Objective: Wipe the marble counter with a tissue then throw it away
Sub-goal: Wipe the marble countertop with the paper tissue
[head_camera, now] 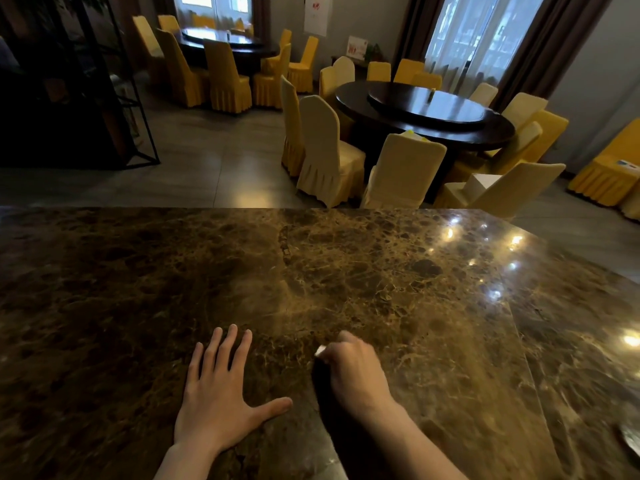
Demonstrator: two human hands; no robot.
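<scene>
The brown marble counter (311,271) fills the lower half of the view. My left hand (218,389) lies flat on it near the front edge, fingers spread, holding nothing. Just to its right my right hand (356,372) rests on the counter with the fingers curled. A small white corner of tissue (320,350) sticks out at the hand's left side; the rest of the tissue is hidden under the hand.
Beyond the counter's far edge stand a dark round dining table (426,112) ringed by yellow-covered chairs (325,150), and a second such table (221,39) at the back left. A black metal rack (114,98) stands at the left. A shiny object (630,441) peeks in at the counter's right edge.
</scene>
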